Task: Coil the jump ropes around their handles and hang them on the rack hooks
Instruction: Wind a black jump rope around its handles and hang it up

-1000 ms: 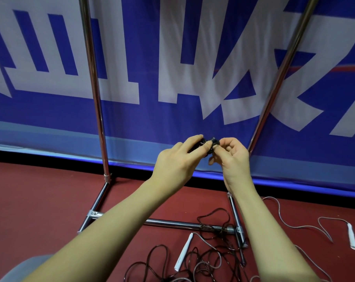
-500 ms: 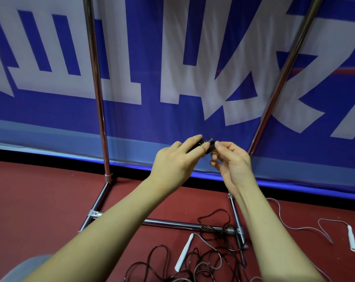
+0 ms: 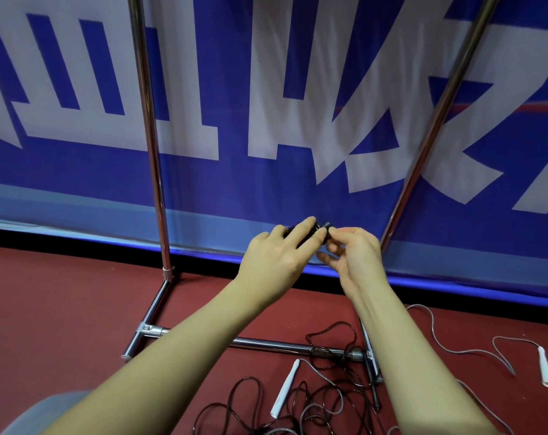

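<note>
While both hands, left [image 3: 277, 262] and right [image 3: 354, 255], pinch one black handle [image 3: 318, 227], two white handles [image 3: 284, 392] [image 3: 545, 367] lie on the floor [image 3: 62, 309].

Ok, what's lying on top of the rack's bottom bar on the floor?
A loop of black rope drapes over the rack's bottom bar near its right joint. The right forearm covers the bar's right end, so anything lying there is hidden.

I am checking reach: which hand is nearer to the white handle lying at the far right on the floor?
Right. The right hand is up-left of that white handle; the left hand is farther left.
</note>
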